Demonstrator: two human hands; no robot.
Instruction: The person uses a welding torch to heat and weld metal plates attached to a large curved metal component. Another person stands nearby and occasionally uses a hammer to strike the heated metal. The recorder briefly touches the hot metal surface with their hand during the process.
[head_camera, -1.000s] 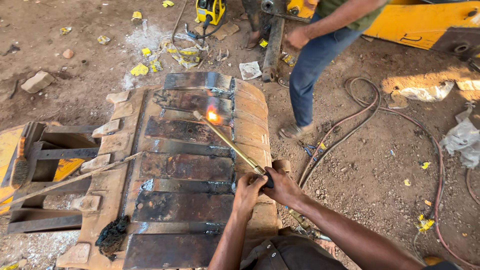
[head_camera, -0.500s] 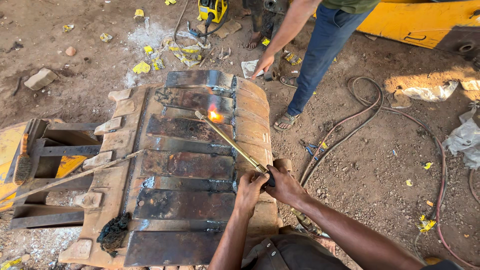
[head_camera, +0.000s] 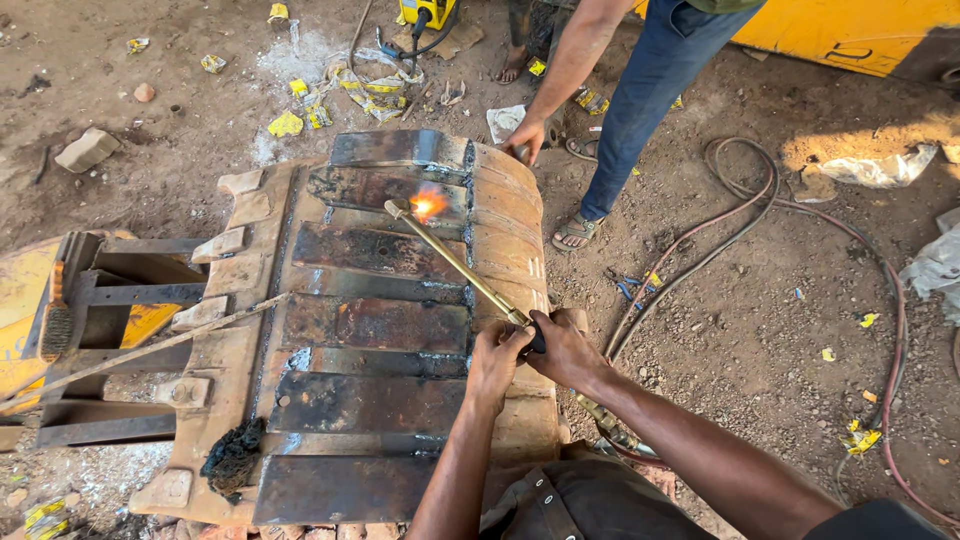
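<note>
Head view: my left hand and right hand are both closed around the rear of the brass cutting torch, side by side. Its tip burns a flame on the upper plates of the excavator bucket, near the right edge. Most plates below look welded and dark; heating here is under way. Another person's hand rests on the bucket's top corner.

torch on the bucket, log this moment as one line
left hand: on torch | right hand: on torch | flame: lit, on bucket | other person's hand: on bucket
</note>
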